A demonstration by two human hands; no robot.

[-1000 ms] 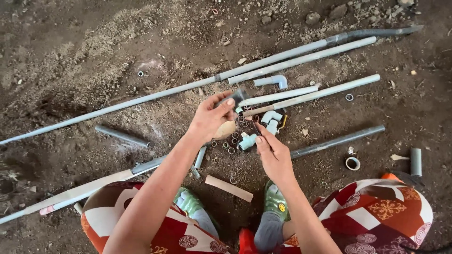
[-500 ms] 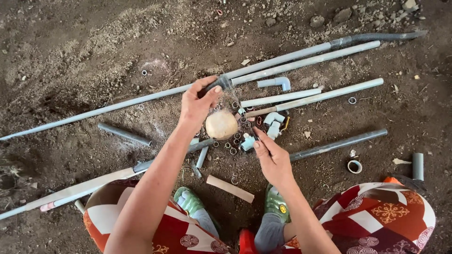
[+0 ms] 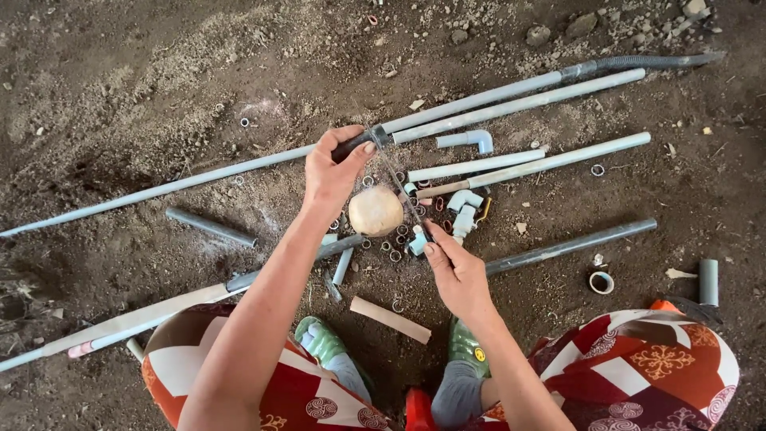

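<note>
**While both hands hold the saw, we see no cut started**

While the left hand (image 3: 331,172) is clenched round the dark handle of the small saw (image 3: 396,187), the right hand (image 3: 459,275) pinches the far tip of its thin blade. So the saw is held at both ends, slanting over the pile of pale fittings (image 3: 463,211) and just beside the round beige lump (image 3: 375,211).

The handle end sits right at the long grey pipe (image 3: 199,172), but the blade runs away from it, not across it. We can't tell whether they touch.

Our read:
- Done: pipes, a loose elbow (image 3: 471,141) and small rings are laid out on the dirt.
- In hand: the saw is being gripped or adjusted, not stroked.
- Left: we see no fresh kerf on the long pipe, so any cutting and joining looks not yet begun.

The wooden offcut (image 3: 389,319) and tape roll (image 3: 601,282) lie untouched.
</note>
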